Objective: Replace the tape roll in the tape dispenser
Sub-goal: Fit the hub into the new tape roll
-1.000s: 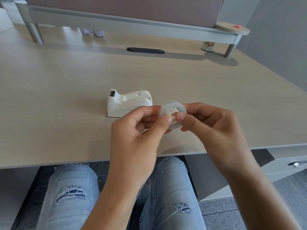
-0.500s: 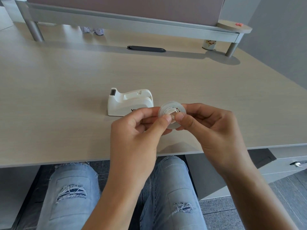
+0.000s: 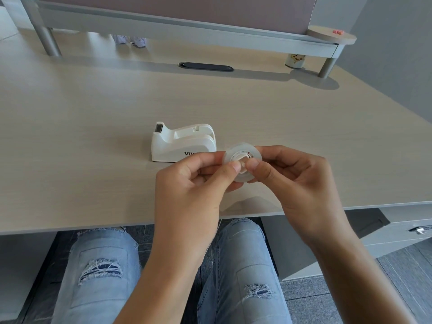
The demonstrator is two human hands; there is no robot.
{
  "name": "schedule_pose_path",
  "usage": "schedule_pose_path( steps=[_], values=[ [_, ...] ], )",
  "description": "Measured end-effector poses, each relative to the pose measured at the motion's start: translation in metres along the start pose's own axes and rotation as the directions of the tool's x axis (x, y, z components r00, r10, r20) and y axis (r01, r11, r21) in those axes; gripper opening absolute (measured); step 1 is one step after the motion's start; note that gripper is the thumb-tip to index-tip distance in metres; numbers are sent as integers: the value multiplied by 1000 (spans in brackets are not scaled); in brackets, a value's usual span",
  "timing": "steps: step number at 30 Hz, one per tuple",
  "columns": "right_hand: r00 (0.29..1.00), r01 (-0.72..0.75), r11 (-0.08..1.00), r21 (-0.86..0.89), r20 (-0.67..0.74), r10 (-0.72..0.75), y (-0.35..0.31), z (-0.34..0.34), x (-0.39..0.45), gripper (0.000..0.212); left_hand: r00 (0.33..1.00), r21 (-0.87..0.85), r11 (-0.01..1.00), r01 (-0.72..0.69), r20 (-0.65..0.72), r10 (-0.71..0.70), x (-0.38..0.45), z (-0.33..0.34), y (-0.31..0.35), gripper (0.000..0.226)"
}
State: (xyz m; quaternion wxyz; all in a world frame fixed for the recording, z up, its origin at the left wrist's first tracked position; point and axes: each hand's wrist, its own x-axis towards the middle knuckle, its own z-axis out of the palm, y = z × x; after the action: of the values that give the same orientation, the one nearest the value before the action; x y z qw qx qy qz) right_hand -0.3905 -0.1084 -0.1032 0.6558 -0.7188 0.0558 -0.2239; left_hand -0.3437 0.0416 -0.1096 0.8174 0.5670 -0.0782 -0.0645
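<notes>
Dispenser (image 3: 183, 143) label reads "VIV", rest hidden by left hand (image 3: 187, 190).

Left hand (image 3: 187, 183) and right hand (image 3: 301, 183) are raised side by side, thumb tips nearly touching, fingers curled.

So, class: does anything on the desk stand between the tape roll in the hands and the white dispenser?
Nothing visible does. The tape roll, pinched by the left hand and right hand, hangs just right of the dispenser, with only bare desk between.
</notes>
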Motion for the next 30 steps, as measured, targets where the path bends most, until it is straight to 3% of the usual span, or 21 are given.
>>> schedule_pose_path(
  steps=[10, 14, 20, 30],
  values=[
    [997, -55, 995, 79, 53, 50, 2, -7, 3, 28, 986, -122, 983, 135, 115, -121, 2, -2, 11, 14],
    [996, -75, 993, 94, 64, 69, 3, -8, 3, 31, 983, -122, 980, 156, 112, -143, 1, -1, 10, 9],
    [995, -90, 991, 103, 60, 84, 3, -10, 3, 32, 979, -110, 979, 172, 126, -158, 1, 1, 12, 20],
    [992, -116, 983, 140, 75, 106, 3, -14, 5, 37, 959, -144, 959, 244, 181, -217, 1, 0, 15, 11]
  ],
)
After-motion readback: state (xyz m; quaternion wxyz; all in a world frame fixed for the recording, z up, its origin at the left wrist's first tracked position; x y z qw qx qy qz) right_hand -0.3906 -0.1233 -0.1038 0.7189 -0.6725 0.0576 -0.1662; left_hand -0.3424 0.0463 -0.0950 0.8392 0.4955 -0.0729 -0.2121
